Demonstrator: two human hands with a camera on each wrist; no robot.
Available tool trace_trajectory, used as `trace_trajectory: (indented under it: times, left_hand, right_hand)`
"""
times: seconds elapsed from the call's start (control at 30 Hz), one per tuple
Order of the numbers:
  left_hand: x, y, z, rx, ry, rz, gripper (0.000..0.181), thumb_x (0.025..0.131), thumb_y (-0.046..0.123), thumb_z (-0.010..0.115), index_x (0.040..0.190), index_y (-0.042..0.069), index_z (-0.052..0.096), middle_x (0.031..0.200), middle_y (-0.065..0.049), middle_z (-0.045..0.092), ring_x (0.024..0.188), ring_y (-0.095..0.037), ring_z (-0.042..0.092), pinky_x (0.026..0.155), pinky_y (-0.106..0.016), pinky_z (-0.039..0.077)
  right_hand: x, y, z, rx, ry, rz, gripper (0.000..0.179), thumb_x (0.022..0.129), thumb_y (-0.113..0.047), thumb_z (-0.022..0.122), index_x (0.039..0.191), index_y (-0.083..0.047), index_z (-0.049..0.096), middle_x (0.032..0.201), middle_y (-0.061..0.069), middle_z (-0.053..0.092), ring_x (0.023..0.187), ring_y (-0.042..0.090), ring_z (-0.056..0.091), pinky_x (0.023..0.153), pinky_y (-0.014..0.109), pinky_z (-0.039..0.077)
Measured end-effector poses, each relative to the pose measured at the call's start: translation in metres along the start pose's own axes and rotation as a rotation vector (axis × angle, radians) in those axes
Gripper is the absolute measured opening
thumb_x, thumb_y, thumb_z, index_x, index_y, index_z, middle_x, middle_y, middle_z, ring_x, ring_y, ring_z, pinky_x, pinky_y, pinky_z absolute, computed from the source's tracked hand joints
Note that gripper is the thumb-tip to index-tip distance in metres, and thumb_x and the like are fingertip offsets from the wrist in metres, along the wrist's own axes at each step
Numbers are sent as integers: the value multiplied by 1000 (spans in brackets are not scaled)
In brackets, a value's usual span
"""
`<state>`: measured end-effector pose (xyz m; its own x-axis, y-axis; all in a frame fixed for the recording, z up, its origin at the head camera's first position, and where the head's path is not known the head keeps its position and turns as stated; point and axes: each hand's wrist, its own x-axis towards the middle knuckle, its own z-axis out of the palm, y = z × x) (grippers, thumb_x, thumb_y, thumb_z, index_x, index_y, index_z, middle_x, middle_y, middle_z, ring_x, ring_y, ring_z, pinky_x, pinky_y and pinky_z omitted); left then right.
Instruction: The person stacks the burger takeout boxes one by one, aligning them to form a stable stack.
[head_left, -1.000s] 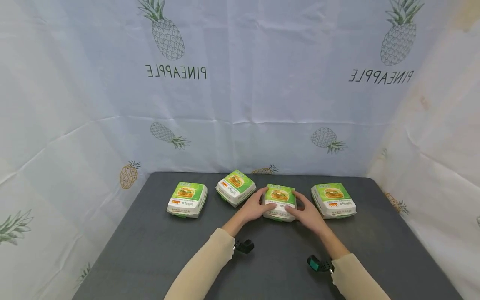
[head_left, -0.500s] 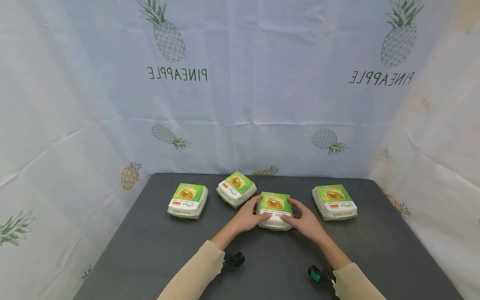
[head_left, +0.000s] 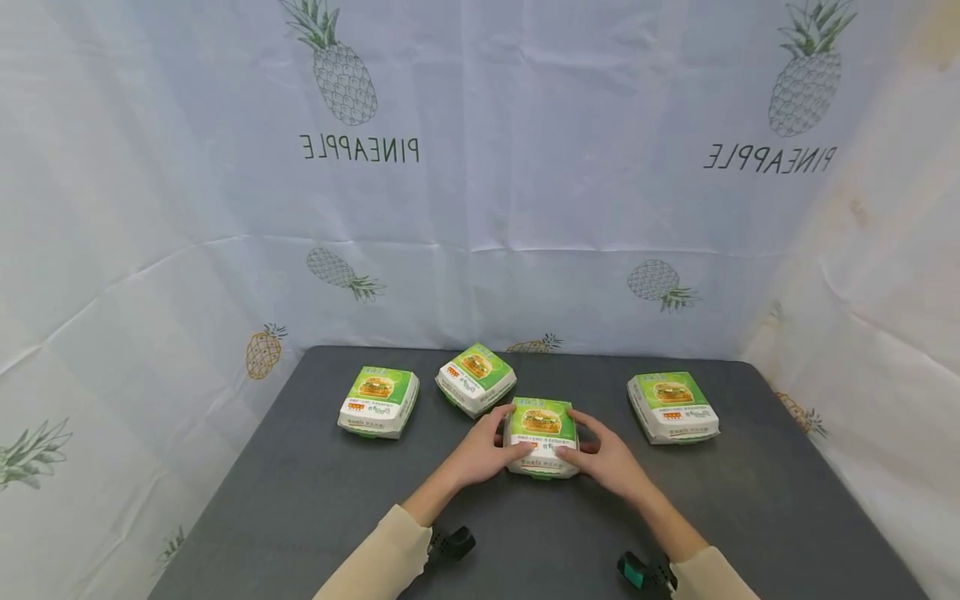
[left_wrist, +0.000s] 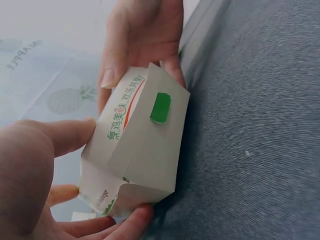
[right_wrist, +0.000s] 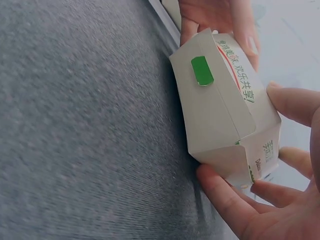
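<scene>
A green and white burger box [head_left: 542, 423] with a burger picture on its lid sits between both hands at the middle of the table. My left hand [head_left: 482, 450] grips its left side, thumb at the front edge of the lid and fingers along the side wall. On the opposite side my right hand [head_left: 609, 460] holds it the same way. In the left wrist view, the box's front [left_wrist: 150, 125] shows a green tab, and fingertips reach its lower edge near the tabletop. The right wrist view shows the same box [right_wrist: 220, 105] close to the grey surface.
Three similar boxes stand on the dark grey table [head_left: 300, 517]: a left box [head_left: 378, 402], a turned box [head_left: 476, 379] behind my left hand, and a right box [head_left: 672, 407]. A white pineapple-print curtain [head_left: 480, 183] encloses the back and sides.
Both hands have brought the held burger box toward the person and slightly left, away from the back row. The other three boxes have stayed where they were.
</scene>
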<state>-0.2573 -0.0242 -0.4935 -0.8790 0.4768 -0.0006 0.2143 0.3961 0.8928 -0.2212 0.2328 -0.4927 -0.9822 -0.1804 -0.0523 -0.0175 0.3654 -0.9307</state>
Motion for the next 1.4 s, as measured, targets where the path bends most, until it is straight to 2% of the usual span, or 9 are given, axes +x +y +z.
trace_trajectory:
  times: [0.17, 0.37, 0.63, 0.9, 1.1, 1.27, 1.4]
  left_hand:
    - [-11, 1, -2, 19, 4, -4, 76, 97, 44, 69, 158, 14, 34, 147, -18, 42, 121, -33, 61, 84, -41, 55]
    - [-28, 0, -1, 28, 8, -1, 75, 97, 44, 70, 157, 15, 36, 146, -18, 43, 120, -34, 61, 85, -42, 55]
    - [-47, -1, -2, 13, 1, -4, 74, 95, 41, 72, 156, 16, 38, 145, -19, 44, 116, -35, 61, 84, -45, 54]
    - [-59, -1, -7, 8, -30, -11, 76, 94, 39, 75, 156, 16, 38, 145, -17, 44, 115, -29, 62, 81, -35, 55]
    - [-57, -1, -9, 15, -57, 24, 79, 93, 38, 77, 156, 14, 37, 146, -14, 42, 121, -28, 59, 85, -30, 56]
    - [-51, -6, -10, 30, -74, 63, 89, 90, 38, 79, 160, 12, 30, 159, -11, 31, 135, -30, 47, 95, -32, 53]
    - [-46, -9, -11, -25, -107, 83, 98, 89, 35, 81, 163, 10, 21, 163, -13, 24, 141, -30, 40, 102, -35, 49]
  right_hand:
    - [-4, -1, 3, 18, -28, 13, 80, 93, -34, 76, 159, -14, 34, 140, 22, 54, 108, 27, 69, 79, 37, 58]
    - [-13, -2, 7, 34, -56, 5, 79, 94, -31, 76, 158, -12, 35, 134, 24, 57, 106, 28, 69, 77, 34, 57]
    - [-26, -3, 13, 75, -97, -10, 79, 93, -26, 77, 158, -9, 36, 151, 27, 41, 116, 34, 65, 78, 33, 56]
    - [-34, -7, 12, 98, -175, -31, 84, 94, -24, 76, 160, -7, 28, 161, 26, 26, 123, 36, 60, 81, 34, 56]
    - [-38, -7, 10, 66, -157, -26, 85, 93, -25, 78, 161, -10, 30, 161, 25, 27, 126, 40, 57, 81, 34, 55]
    - [-38, -5, 12, 34, -123, -5, 86, 89, -27, 81, 160, -13, 34, 161, 21, 30, 126, 41, 57, 81, 35, 55]
    - [-38, -4, 15, 21, -112, 1, 86, 89, -28, 81, 159, -14, 34, 161, 20, 31, 127, 41, 56, 82, 36, 55]
